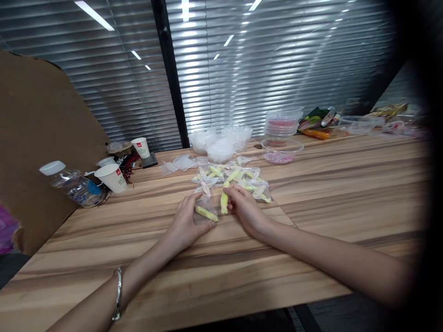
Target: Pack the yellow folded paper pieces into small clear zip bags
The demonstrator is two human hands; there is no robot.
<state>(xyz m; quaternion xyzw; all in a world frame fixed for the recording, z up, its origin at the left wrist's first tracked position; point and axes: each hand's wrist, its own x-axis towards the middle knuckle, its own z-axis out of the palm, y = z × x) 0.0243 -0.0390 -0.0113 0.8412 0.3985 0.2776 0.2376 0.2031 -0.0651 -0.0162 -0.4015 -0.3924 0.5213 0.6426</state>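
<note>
My left hand (185,222) is at the near side of the pile, thumb and fingers gripping the edges of a small clear plastic bag (208,204). Inside that bag lies a slim yellow-green stick-shaped piece. Between the fingertips of my right hand (242,205) stands another yellow-green stick-shaped piece (224,199), close to the bag's right side. Just beyond both hands lies a pile of clear bags (251,180) with similar yellow-green pieces in them. What exactly the pieces are, I cannot tell.
Flat empty clear bags (180,163) lie behind the pile, near clear plastic bowls (221,150). Right of them stand a round tub with pink bits (281,151) and stacked lids (282,121). At left are paper cups (112,178) and a plastic bottle (78,185).
</note>
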